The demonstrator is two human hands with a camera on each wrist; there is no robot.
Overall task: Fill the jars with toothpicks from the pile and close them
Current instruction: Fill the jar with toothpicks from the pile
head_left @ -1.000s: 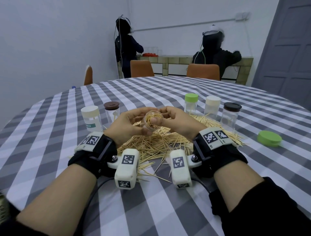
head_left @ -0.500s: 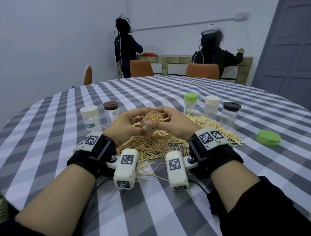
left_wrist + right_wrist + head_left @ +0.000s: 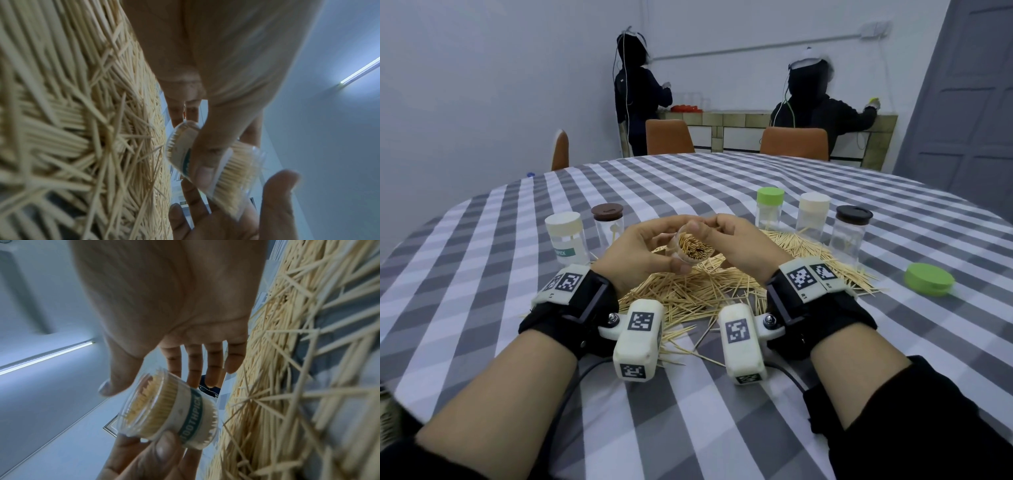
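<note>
Holding a small clear jar (image 3: 690, 248) just above the pile of toothpicks (image 3: 698, 291), the left hand (image 3: 643, 253) grips it with thumb below and fingers curled round the far side; the jar is tilted with its open mouth toward the person, packed with toothpicks standing on end. The right wrist view shows a band round the jar (image 3: 170, 408) with the word "TOOTHPICK" on it, and the left thumb pressed against that band. The right hand (image 3: 743, 246) sits just beside the jar, touching its upper rim with the fingertips; its fingers (image 3: 193, 366) are nearly straight and loosely spread, holding nothing. From the left wrist view the jar (image 3: 213, 164) lies between the two hands, with the pile (image 3: 72, 129) close under them. Beyond the left hand stand two capped jars, one with a cream cap (image 3: 566, 236) and one with a brown cap (image 3: 608, 222). Beyond the right hand stand three more, with green (image 3: 769, 210), cream (image 3: 813, 216) and dark brown caps (image 3: 852, 236). A loose green lid (image 3: 929, 283) lies flat on the table (image 3: 482, 274), well to the right of the right hand, past the pile's edge.
</note>
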